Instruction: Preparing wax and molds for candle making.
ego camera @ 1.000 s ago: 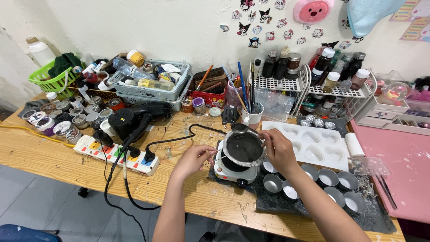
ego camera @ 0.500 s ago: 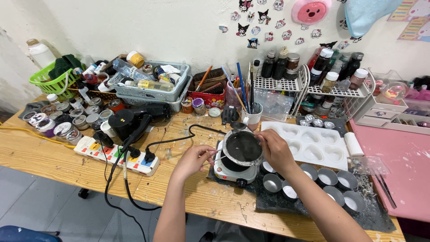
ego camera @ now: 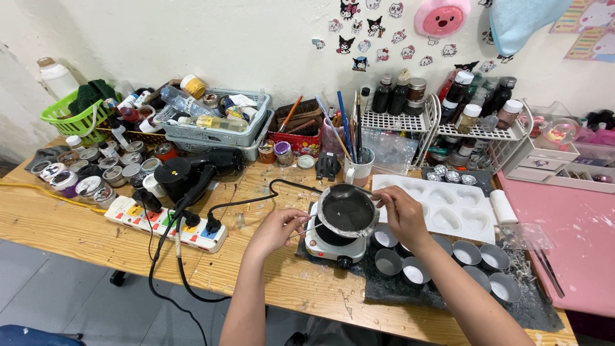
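Pinching the wire handle [ego camera: 306,225] with left-hand fingers [ego camera: 289,221], right hand [ego camera: 400,211] gripping a spoon [ego camera: 351,190], the person risked tipping dark melt off the small hotplate [ego camera: 333,243].

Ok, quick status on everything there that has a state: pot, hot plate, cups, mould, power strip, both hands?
Pot: on the hot plate, holding dark liquid.
Hot plate: under the pot.
Metal cups: upright.
Heart mould: cavities look empty.
Power strip: plugs inserted.
Left hand: gripping the pot handle.
Right hand: holding a spoon.
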